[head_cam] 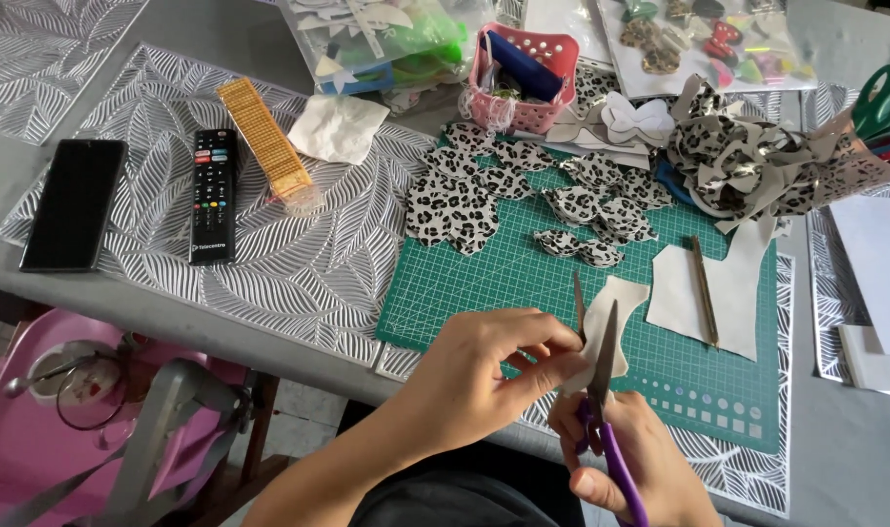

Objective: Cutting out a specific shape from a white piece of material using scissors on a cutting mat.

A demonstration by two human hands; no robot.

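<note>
Grey table (172,312) with green cutting mat (523,273): scissor cut in progress on a white fabric piece.

Left hand (484,376) fingertips pinch the white fabric piece (616,312) just beside the open blades of the purple-handled scissors (601,390); right hand (640,468) is closed through the handle loops. Risk: the pinching fingers lie near the blade line, so a nick is possible; the unsupported upper edge may fold and skew the cut. Outward, leopard-print cut shapes (465,200) and a pencil (704,288) lie on the mat; snagging seems unlikely.
</note>
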